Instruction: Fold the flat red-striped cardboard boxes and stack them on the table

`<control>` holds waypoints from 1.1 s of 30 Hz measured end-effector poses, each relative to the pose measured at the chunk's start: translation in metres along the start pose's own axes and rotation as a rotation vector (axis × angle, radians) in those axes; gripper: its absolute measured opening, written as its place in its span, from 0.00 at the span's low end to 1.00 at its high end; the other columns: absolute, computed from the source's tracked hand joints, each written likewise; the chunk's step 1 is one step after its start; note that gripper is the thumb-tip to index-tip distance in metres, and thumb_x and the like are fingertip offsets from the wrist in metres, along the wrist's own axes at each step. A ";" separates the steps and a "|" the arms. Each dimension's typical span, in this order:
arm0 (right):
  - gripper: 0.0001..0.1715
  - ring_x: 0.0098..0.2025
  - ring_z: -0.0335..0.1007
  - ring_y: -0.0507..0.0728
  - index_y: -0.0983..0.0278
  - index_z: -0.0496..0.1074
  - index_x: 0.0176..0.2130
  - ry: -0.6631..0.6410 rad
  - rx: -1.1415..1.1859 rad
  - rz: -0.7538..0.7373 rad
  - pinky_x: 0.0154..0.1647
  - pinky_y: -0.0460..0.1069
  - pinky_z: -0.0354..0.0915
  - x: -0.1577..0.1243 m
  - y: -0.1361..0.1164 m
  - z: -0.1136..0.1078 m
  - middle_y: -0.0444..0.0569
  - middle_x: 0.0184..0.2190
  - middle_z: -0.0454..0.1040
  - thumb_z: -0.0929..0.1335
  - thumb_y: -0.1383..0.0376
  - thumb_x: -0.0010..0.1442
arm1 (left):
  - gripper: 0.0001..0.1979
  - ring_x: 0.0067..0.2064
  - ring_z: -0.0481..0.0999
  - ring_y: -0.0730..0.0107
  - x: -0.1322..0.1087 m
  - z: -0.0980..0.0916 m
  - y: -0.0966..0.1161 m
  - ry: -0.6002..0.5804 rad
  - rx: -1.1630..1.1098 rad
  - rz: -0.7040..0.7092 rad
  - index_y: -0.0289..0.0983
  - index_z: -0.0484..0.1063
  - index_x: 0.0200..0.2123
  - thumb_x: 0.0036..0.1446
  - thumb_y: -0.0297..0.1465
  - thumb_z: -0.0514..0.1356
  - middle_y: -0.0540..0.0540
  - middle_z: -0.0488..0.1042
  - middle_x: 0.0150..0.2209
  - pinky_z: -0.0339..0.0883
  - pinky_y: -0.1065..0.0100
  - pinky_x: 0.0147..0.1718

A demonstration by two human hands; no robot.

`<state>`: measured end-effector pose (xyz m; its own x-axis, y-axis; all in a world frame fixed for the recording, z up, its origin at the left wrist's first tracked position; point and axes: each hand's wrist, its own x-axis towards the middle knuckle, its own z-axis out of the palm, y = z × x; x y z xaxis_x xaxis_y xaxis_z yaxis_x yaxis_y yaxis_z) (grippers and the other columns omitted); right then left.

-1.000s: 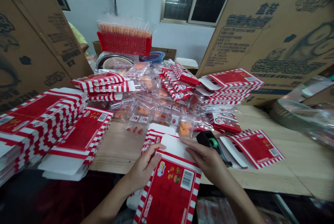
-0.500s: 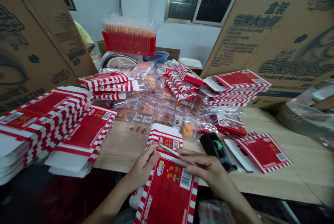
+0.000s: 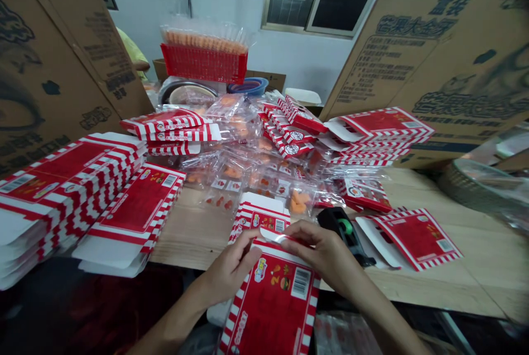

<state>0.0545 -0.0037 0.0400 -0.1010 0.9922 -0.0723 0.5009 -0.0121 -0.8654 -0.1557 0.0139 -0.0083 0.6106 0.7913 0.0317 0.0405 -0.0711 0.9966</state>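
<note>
Currently, red-and-white box (image 3: 273, 311) between both hands, low centre, over the near edge of the surface (image 3: 185, 234); its bottom end runs out of view. Long axis goes away from the person, top leaning slightly right. Flap end farthest off, printed panel facing up. White flap (image 3: 270, 235) at the top seen as a narrow, curved strip.

Left hand (image 3: 227, 267) clamped on the upper left corner, thumb over the panel. Right hand (image 3: 324, 245) has fingers at the flap and upper right corner; cannot tell whether they pinch. Hands apart, flap between.

Markings: barcode (image 3: 301, 283) upper right of panel, numeral 2 beside food pictures, logo upper left, white characters up the left side; too small to read. Right carton (image 3: 425, 57) carries 盒装 in large print, smaller lines blurred.

Room: bare wood left of the box, as far as the box stack (image 3: 82, 173) and the boxes beside it. Tighter to the right: tape dispenser (image 3: 341, 228) just beyond the right hand, then flattened box (image 3: 419, 239); bare wood past that. Bagged pieces (image 3: 300, 200) crowd the far side.
</note>
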 end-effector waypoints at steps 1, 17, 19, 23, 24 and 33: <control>0.11 0.31 0.74 0.55 0.62 0.72 0.31 -0.016 0.016 -0.002 0.31 0.46 0.68 0.001 -0.002 0.001 0.43 0.27 0.78 0.69 0.56 0.56 | 0.16 0.43 0.72 0.68 0.000 0.000 0.000 -0.019 0.010 0.012 0.41 0.61 0.54 0.65 0.38 0.48 0.48 0.74 0.45 0.66 0.70 0.42; 0.13 0.38 0.75 0.56 0.59 0.77 0.38 -0.146 0.211 0.026 0.40 0.48 0.70 -0.011 0.001 -0.023 0.46 0.36 0.79 0.68 0.56 0.57 | 0.12 0.43 0.73 0.68 -0.006 -0.001 -0.004 0.157 0.043 0.023 0.42 0.65 0.47 0.64 0.37 0.49 0.47 0.73 0.47 0.66 0.70 0.43; 0.14 0.33 0.75 0.55 0.62 0.77 0.33 -0.009 0.301 0.080 0.35 0.48 0.70 -0.014 0.009 -0.018 0.47 0.31 0.79 0.70 0.54 0.53 | 0.13 0.44 0.74 0.67 -0.006 0.000 -0.006 0.153 -0.010 -0.010 0.42 0.64 0.49 0.64 0.38 0.49 0.47 0.73 0.48 0.68 0.70 0.42; 0.14 0.38 0.75 0.57 0.61 0.78 0.31 0.069 0.449 0.101 0.43 0.52 0.70 -0.019 0.016 -0.010 0.50 0.36 0.80 0.72 0.53 0.51 | 0.16 0.50 0.71 0.66 -0.006 0.004 -0.007 0.176 -0.029 -0.007 0.43 0.62 0.54 0.64 0.37 0.50 0.46 0.71 0.52 0.65 0.69 0.48; 0.14 0.41 0.75 0.58 0.60 0.78 0.32 0.057 0.461 0.076 0.46 0.53 0.68 -0.021 0.016 -0.009 0.50 0.38 0.80 0.72 0.53 0.50 | 0.16 0.50 0.71 0.66 -0.006 0.004 -0.007 0.198 -0.005 -0.001 0.42 0.63 0.52 0.64 0.37 0.50 0.47 0.71 0.51 0.64 0.69 0.49; 0.14 0.49 0.72 0.59 0.53 0.78 0.40 0.002 0.424 0.032 0.52 0.55 0.66 -0.040 0.025 0.009 0.48 0.47 0.77 0.73 0.56 0.51 | 0.15 0.52 0.70 0.63 -0.008 0.006 -0.009 0.228 -0.031 -0.061 0.40 0.68 0.48 0.63 0.39 0.49 0.45 0.72 0.51 0.63 0.66 0.51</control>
<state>0.0632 -0.0450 0.0167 -0.0892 0.9908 -0.1021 0.1056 -0.0925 -0.9901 -0.1565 0.0047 -0.0179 0.4129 0.9106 -0.0159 0.0456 -0.0032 0.9990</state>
